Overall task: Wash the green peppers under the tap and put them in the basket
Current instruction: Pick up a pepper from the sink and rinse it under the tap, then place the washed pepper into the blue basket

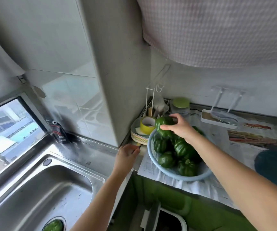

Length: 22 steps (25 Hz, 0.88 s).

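Right hand (177, 129) grasps a green pepper (163, 126) over the basket (189, 178) far rim, with more peppers piled inside. Another pepper (53, 226) lies in the sink (59, 185), left of the basket. Left hand (127, 153) rests just left of the basket; can't tell its grip. Likely placing: lower into a gap and release low so nothing rolls out.

The sink basin (39, 189) lies wide open, just one pepper (53, 226) on the drain at its near end. Right of it the tiled pillar (117, 89) juts over the counter's back edge, and stacked plates (137, 136) under a tape roll (147, 125) crowd the far-left rim of the basket (181, 178).
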Available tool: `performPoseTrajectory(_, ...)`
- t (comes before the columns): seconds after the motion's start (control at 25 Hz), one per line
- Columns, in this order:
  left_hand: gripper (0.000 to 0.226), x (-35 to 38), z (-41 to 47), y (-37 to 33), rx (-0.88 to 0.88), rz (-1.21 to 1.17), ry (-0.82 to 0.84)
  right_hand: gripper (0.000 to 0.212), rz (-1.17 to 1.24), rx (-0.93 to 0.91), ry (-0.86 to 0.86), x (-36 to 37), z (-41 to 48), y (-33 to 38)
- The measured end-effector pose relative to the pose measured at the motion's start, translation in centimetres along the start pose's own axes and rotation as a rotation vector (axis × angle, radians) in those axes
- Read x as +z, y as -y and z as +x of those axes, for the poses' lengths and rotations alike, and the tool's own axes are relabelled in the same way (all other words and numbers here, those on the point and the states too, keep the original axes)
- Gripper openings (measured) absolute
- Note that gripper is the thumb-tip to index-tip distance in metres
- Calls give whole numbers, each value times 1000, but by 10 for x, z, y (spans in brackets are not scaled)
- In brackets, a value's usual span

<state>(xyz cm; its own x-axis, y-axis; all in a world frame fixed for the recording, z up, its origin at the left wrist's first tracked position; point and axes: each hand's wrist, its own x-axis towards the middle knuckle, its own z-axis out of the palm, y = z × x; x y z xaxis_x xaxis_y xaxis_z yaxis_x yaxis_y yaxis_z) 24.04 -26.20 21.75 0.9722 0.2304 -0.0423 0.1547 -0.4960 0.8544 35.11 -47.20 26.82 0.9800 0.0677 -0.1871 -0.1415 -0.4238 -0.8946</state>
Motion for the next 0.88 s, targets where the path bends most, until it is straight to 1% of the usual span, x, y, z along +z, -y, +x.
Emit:
performPoseTrajectory(0.08,14,25,15,-3,-40,30,113,74,-280,-75,-42,-19,20,-10)
performPoseTrajectory(0.16,23,44,21,-4,-64,116,228,75,-520,-155,-39,-26,32,-18)
performPoseTrajectory(0.24,36,60,24,-3,-75,193,331,71,-762,-290,3,-25,45,-28)
performPoseTrajectory(0.32,46,65,25,-2,-68,244,375,62,-925,-394,52,-20,55,-39)
performPoseTrajectory(0.4,46,66,27,0,-59,259,384,59,-957,-413,104,-15,66,-47)
performPoseTrajectory(0.48,44,66,27,2,-46,258,375,60,-963,-393,156,-12,76,-50)
performPoseTrajectory(0.64,39,67,27,2,-80,263,335,70,-1093,-273,270,-10,92,-51)
performPoseTrajectory(0.72,39,66,25,-1,-79,250,339,73,-1094,-252,285,-11,93,-48)
performPoseTrajectory(0.8,39,60,20,-4,-63,237,312,67,-1015,-335,223,-7,84,-37)
performPoseTrajectory(0.88,39,46,14,-4,-79,192,231,46,-848,-503,142,4,70,-16)
